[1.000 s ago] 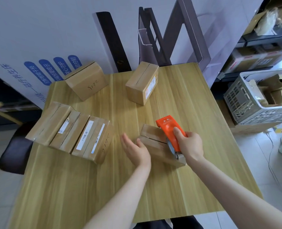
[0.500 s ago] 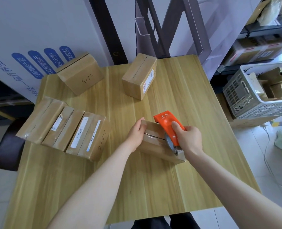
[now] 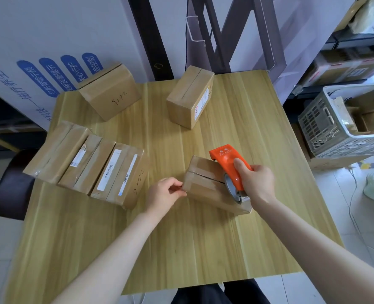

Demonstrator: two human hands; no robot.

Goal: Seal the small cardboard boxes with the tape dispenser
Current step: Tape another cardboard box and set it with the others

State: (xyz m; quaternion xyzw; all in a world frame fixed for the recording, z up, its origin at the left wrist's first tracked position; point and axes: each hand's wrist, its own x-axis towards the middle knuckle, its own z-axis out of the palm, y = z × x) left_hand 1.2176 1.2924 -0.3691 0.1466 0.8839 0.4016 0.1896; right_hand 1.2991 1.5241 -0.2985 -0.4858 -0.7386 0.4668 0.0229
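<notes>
A small cardboard box [image 3: 205,185] lies on the wooden table [image 3: 181,249], right of centre, with a seam along its top. An orange tape dispenser [image 3: 227,159] rests on the right half of the box's top, its roll over the near right end. My right hand [image 3: 256,183] grips the dispenser from the right, index finger along its back. My left hand [image 3: 162,196] is at the box's near left corner, fingers curled, with thumb and fingertips pinching that corner.
Two more boxes stand at the back, one marked box [image 3: 109,91] on the left and a labelled box [image 3: 190,97] in the middle. A row of several boxes [image 3: 87,161] lies at the left. A plastic basket [image 3: 326,132] sits beside the table's right edge.
My left hand went from flat on the table to the box's left end, then slid to its near left corner. The dispenser and my right hand stayed nearly in place.
</notes>
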